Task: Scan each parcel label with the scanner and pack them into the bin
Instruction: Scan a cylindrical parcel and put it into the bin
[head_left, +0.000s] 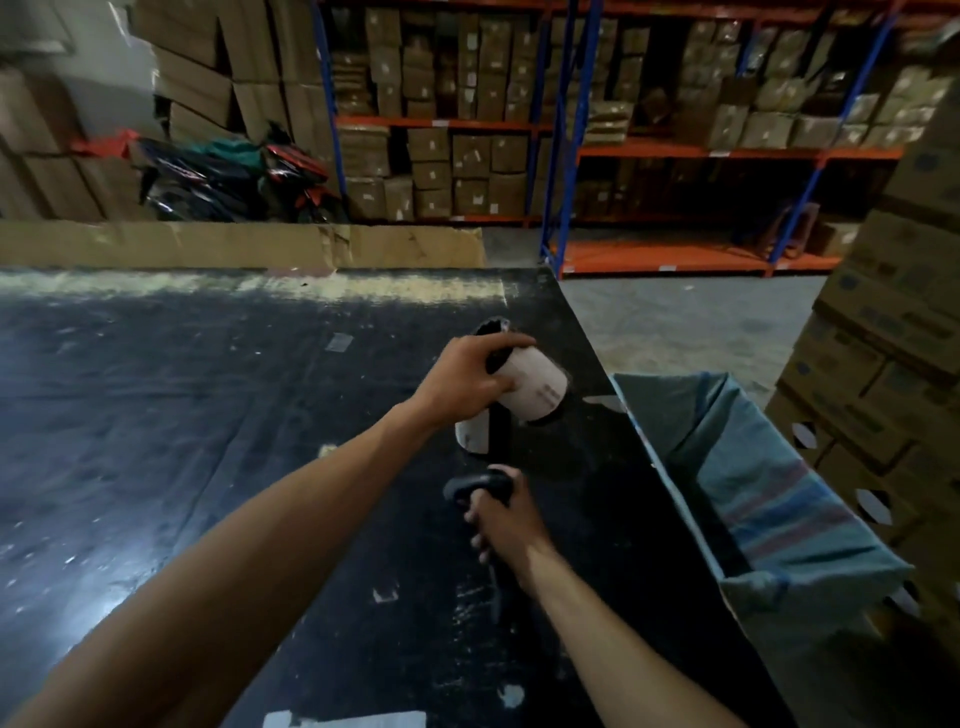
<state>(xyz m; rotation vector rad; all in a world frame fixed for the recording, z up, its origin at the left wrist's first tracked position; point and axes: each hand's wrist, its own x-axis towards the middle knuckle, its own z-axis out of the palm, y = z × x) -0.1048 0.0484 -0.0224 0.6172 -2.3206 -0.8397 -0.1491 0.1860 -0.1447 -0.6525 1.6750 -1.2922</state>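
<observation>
Two bare forearms enter from the lower edge of the frame, one from the lower left, one from the lower right. No sleeve, cuff or glove is visible on either arm up to the frame edge. No watch, band or ring can be made out at the wrists or fingers. The left hand (470, 382) and right hand (506, 522) are both uncovered. Fingernail detail is blurred.
</observation>
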